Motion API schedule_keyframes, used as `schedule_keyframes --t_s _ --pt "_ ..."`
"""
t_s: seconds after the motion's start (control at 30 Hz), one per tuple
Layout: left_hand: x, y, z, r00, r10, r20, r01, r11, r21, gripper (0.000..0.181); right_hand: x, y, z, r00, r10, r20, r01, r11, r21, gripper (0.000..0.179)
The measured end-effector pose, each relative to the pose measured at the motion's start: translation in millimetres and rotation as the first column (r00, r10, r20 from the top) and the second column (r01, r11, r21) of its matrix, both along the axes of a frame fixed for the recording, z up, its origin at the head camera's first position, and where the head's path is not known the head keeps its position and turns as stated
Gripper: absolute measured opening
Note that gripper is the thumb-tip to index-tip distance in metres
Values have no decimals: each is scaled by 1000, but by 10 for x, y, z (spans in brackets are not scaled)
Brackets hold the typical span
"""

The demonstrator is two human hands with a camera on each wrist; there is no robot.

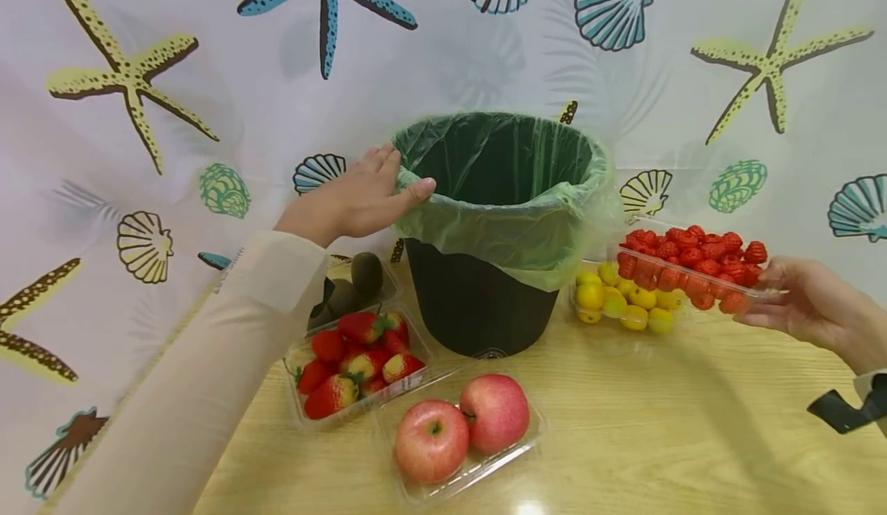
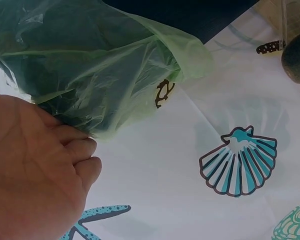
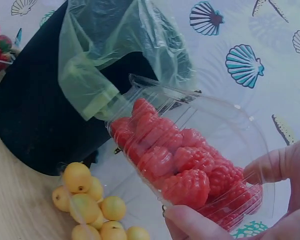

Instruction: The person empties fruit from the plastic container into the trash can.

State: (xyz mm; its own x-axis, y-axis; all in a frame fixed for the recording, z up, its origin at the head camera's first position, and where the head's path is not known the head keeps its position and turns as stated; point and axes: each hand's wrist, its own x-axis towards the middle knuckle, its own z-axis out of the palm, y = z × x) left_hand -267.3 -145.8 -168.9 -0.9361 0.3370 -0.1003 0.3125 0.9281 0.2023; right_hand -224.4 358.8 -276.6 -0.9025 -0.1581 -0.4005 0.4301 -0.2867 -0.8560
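Note:
My left hand (image 1: 363,195) rests at the left rim of a black bin (image 1: 478,292) lined with a thin green plastic bag (image 1: 506,230). The thumb is spread toward the bin's front, and the fingers touch the folded-over bag. Up close in the left wrist view, the palm (image 2: 35,170) lies beside the bag. On the right, my right hand (image 1: 821,303) grips one end of a clear plastic container (image 3: 255,125) of red raspberries (image 3: 185,160). It is held tilted above a box of yellow fruits (image 1: 634,299), its far end close to the bin.
Strawberries (image 1: 360,357) in a clear tray stand left of the bin, with dark oval fruits (image 1: 367,275) behind them. Two apples (image 1: 433,442) sit in another clear tray at the front. A sheet (image 1: 443,53) printed with shells and starfish hangs behind the wooden table (image 1: 658,438).

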Motion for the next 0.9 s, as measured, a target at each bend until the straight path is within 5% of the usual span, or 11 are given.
schedule_keyframes --t_s 0.6,0.9 --pt "-10 -33 -23 1000 -7 -15 7 1000 3 86 -248 44 351 1000 -27 3 27 1000 -14 8" --pt "-36 3 -25 1000 8 1 -8 1000 18 85 -395 159 454 997 -74 11 75 996 -42 28"
